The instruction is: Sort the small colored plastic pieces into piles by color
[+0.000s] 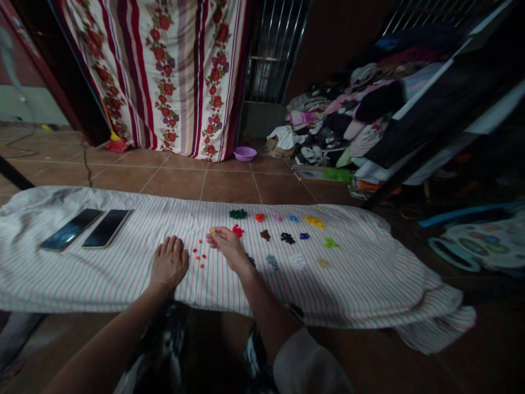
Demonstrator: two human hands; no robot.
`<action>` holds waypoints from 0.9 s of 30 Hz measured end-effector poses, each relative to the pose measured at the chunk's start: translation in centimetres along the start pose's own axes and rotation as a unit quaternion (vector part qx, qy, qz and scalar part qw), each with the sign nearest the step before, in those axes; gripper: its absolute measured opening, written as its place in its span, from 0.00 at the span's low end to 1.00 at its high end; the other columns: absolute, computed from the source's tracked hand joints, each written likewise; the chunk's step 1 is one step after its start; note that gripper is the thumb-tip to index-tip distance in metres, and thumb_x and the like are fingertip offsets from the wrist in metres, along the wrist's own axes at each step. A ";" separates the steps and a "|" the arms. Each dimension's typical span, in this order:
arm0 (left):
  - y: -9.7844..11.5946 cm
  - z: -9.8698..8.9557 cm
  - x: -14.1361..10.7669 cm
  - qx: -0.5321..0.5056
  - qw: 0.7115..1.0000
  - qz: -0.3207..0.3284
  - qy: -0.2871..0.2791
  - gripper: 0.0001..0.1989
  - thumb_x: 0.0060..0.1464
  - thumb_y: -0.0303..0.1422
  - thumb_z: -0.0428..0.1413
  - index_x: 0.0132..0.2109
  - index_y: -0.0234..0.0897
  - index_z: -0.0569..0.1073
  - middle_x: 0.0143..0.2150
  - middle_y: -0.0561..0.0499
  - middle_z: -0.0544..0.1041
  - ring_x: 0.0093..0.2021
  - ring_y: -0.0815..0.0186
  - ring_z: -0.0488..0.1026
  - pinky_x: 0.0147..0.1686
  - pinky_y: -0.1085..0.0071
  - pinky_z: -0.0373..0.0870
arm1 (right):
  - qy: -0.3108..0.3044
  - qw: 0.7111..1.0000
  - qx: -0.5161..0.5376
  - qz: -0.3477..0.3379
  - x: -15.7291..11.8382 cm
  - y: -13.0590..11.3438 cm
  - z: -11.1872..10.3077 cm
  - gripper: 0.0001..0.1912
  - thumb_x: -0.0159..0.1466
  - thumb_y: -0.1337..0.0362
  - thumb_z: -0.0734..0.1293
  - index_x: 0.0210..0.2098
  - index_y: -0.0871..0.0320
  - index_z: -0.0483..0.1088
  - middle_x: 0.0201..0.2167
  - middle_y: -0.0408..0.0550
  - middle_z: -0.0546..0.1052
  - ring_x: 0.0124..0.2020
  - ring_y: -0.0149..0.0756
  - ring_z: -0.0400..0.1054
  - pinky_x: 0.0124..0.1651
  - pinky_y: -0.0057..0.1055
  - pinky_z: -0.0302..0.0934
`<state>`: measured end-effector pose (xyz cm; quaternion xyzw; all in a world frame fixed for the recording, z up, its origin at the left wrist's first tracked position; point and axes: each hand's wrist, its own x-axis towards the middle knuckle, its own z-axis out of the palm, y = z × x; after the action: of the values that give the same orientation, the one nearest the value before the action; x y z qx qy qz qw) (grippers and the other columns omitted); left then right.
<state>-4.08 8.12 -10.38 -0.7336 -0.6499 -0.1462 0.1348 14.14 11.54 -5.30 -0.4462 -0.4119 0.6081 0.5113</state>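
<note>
My right hand (227, 245) pinches a small yellow piece (212, 230) between thumb and fingertips, just above the striped cloth (123, 273). Flat on the cloth lies my left hand (169, 260), fingers stretched out. Between the two hands, several loose red and orange pieces (198, 258) are scattered. Beside my right hand sits a red pile (238, 231); a dark grey-blue pile (251, 261) is partly covered by that arm. More little heaps sorted by colour stand to the right, among them dark green (237, 214), black (287, 238), yellow (315, 222) and lime green (330, 242).
Two dark-screened phones (107, 229) lie on the left of the cloth. Beyond it, on the tiled floor, are a purple basin (245, 154), a red broom (117, 143) and a large heap of clothes (340, 117). A flowered curtain (184, 71) hangs behind.
</note>
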 end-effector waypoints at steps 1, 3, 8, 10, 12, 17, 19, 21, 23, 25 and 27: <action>0.0 0.1 0.0 0.004 1.000 0.003 0.001 0.23 0.61 0.37 0.41 0.55 0.27 0.68 0.59 0.34 0.70 0.63 0.47 0.63 0.58 0.53 0.60 | 0.002 1.000 0.021 0.002 -0.1 -0.3 -0.3 0.17 0.50 0.54 0.73 0.32 0.58 0.69 0.28 0.45 0.77 0.29 0.30 0.72 0.32 0.27 0.65; -0.1 0.3 0.0 0.009 1.000 0.005 0.005 0.23 0.62 0.36 0.41 0.55 0.27 0.68 0.59 0.34 0.70 0.63 0.47 0.63 0.58 0.53 0.61 | 0.005 0.999 0.049 0.008 -0.4 -0.8 -0.8 0.20 0.47 0.52 0.74 0.32 0.58 0.70 0.28 0.45 0.77 0.30 0.30 0.72 0.34 0.28 0.65; -0.1 0.3 0.0 0.015 1.000 0.002 0.012 0.21 0.61 0.36 0.41 0.55 0.29 0.68 0.59 0.35 0.70 0.63 0.49 0.63 0.58 0.54 0.61 | 0.015 0.997 0.079 0.014 -0.7 -1.5 -1.7 0.23 0.45 0.50 0.75 0.32 0.58 0.70 0.29 0.45 0.77 0.30 0.31 0.72 0.35 0.29 0.65; -0.1 0.1 0.0 0.011 1.000 0.004 0.012 0.21 0.61 0.36 0.42 0.54 0.30 0.69 0.58 0.35 0.71 0.62 0.50 0.63 0.58 0.54 0.61 | 0.022 0.997 0.080 0.012 -0.6 -1.5 -2.0 0.23 0.45 0.49 0.75 0.33 0.59 0.70 0.28 0.45 0.76 0.30 0.30 0.71 0.35 0.28 0.64; -0.1 0.0 0.0 0.007 1.000 0.002 0.010 0.21 0.61 0.36 0.42 0.54 0.30 0.69 0.58 0.35 0.71 0.62 0.50 0.63 0.58 0.54 0.61 | 0.029 0.997 0.069 0.009 -0.7 -1.4 -2.3 0.22 0.47 0.49 0.73 0.32 0.59 0.70 0.28 0.44 0.75 0.28 0.29 0.69 0.33 0.28 0.63; -0.1 -0.1 0.0 0.004 1.000 0.009 0.001 0.21 0.60 0.36 0.41 0.53 0.29 0.69 0.58 0.34 0.71 0.62 0.50 0.63 0.58 0.54 0.61 | 0.046 0.999 0.009 -0.025 -1.3 -1.0 -3.9 0.14 0.52 0.52 0.67 0.28 0.58 0.70 0.24 0.42 0.72 0.24 0.26 0.64 0.27 0.25 0.57; -0.2 -0.1 0.0 0.006 1.000 0.010 0.004 0.21 0.60 0.37 0.41 0.53 0.30 0.69 0.57 0.35 0.71 0.62 0.50 0.64 0.58 0.54 0.61 | 0.050 0.998 0.009 -0.048 -1.6 -1.0 -4.6 0.11 0.52 0.55 0.65 0.27 0.57 0.69 0.23 0.41 0.71 0.23 0.26 0.62 0.27 0.25 0.55; -0.2 -0.1 0.0 0.005 1.000 0.010 0.005 0.20 0.59 0.36 0.42 0.52 0.31 0.69 0.56 0.36 0.72 0.61 0.50 0.64 0.57 0.55 0.61 | 0.054 0.996 0.019 -0.067 -1.8 -1.3 -5.2 0.10 0.52 0.56 0.64 0.26 0.57 0.68 0.22 0.40 0.69 0.23 0.26 0.61 0.26 0.25 0.53; -0.2 -0.2 0.0 -0.002 1.000 0.012 0.006 0.19 0.58 0.36 0.42 0.51 0.33 0.69 0.55 0.37 0.73 0.60 0.50 0.65 0.57 0.54 0.62 | 0.060 0.994 0.034 -0.081 -1.9 -1.8 -5.8 0.10 0.52 0.56 0.64 0.26 0.57 0.68 0.22 0.40 0.70 0.22 0.27 0.60 0.25 0.25 0.52; -0.2 -0.3 0.1 -0.013 1.000 0.013 0.008 0.18 0.58 0.36 0.43 0.50 0.35 0.70 0.53 0.38 0.74 0.60 0.51 0.65 0.56 0.54 0.63 | 0.071 0.992 0.054 -0.090 -1.9 -2.5 -6.4 0.10 0.52 0.56 0.65 0.27 0.56 0.68 0.22 0.41 0.71 0.22 0.27 0.60 0.25 0.26 0.51; -0.2 -0.4 0.1 -0.029 0.999 0.016 0.010 0.16 0.57 0.35 0.44 0.48 0.38 0.70 0.52 0.40 0.75 0.59 0.52 0.66 0.56 0.54 0.63 | 0.094 0.988 0.078 -0.098 -1.8 -3.3 -7.1 0.11 0.51 0.55 0.66 0.27 0.56 0.68 0.22 0.41 0.70 0.22 0.27 0.60 0.24 0.25 0.51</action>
<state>-4.28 8.08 -9.96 -0.7461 -0.6320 -0.1701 0.1226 21.99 10.50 -3.76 -0.4174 -0.3555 0.5406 0.6381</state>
